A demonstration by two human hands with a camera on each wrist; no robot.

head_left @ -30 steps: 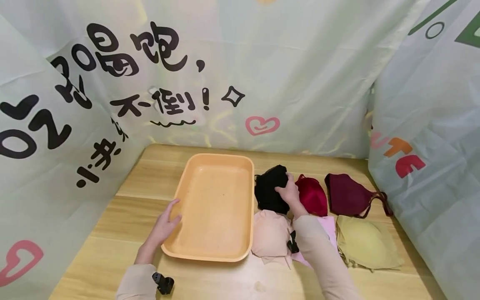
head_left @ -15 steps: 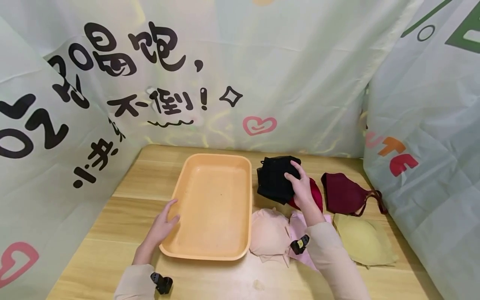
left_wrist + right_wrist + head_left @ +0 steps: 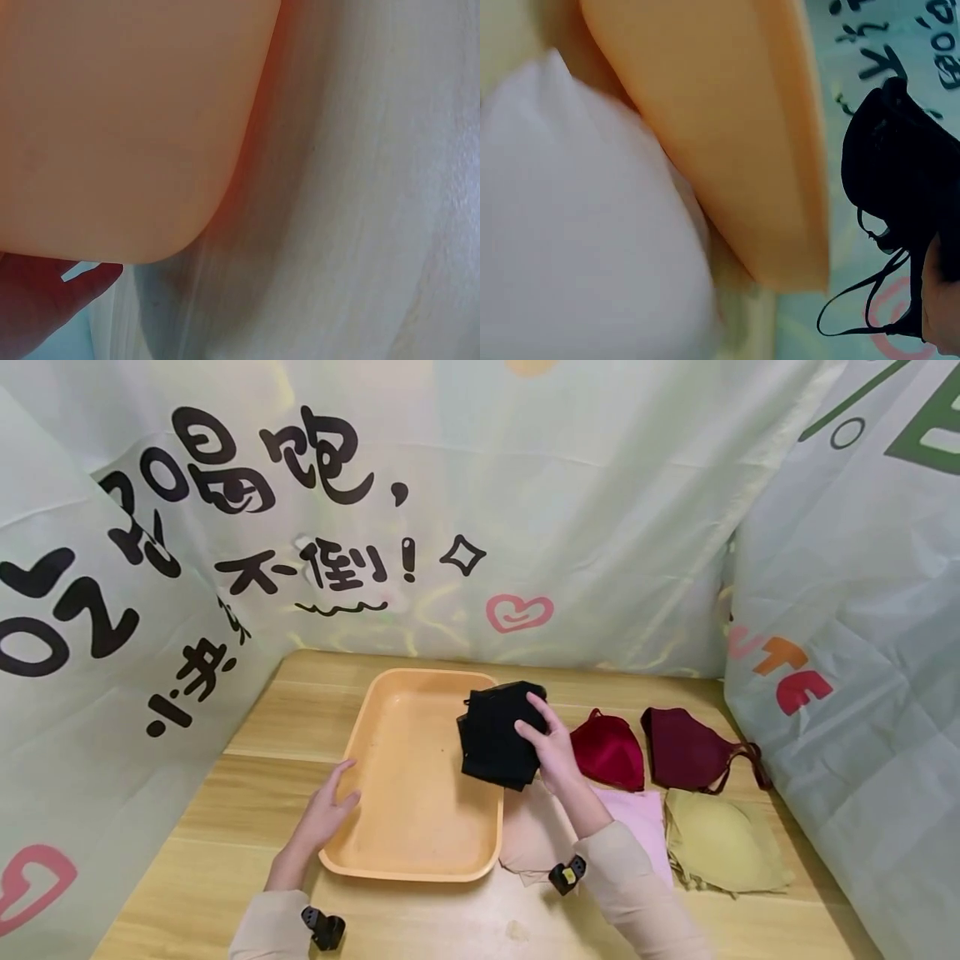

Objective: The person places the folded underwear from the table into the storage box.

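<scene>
A folded black bra (image 3: pixel 498 735) hangs over the right rim of the orange tray (image 3: pixel 408 777), held by my right hand (image 3: pixel 555 752) at its right side. Thin straps dangle from the bra (image 3: pixel 900 165) in the right wrist view, where only part of the right hand (image 3: pixel 941 300) shows. At the tray's left side, my left hand (image 3: pixel 326 810) touches the rim with its fingers apart. The left wrist view has the left hand (image 3: pixel 52 300) against the tray's outer wall (image 3: pixel 135 150). Beneath my right forearm lies a pale pink bra (image 3: pixel 528 839), partly hidden.
Right of the tray, on the wooden table (image 3: pixel 247 793), lie a red bra (image 3: pixel 611 752), a maroon bra (image 3: pixel 686 752), a lilac garment (image 3: pixel 641 827) partly under the sleeve, and a yellow-green bra (image 3: pixel 727 843). Printed cloth (image 3: pixel 600 527) walls the table's back and sides.
My right hand has lifted the black bra off the table beside the red one and carried it left over the tray's right edge. The left hand and the tray stay in place.
</scene>
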